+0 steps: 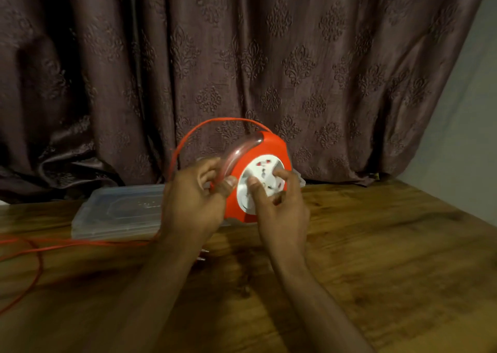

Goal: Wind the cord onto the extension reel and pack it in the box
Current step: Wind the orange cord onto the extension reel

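A brown wooden surface with dark grain carries the things. A clear plastic box lies flat on it at the back left, close to the curtain. Loose loops of red cord trail across the left side, just in front of the box.
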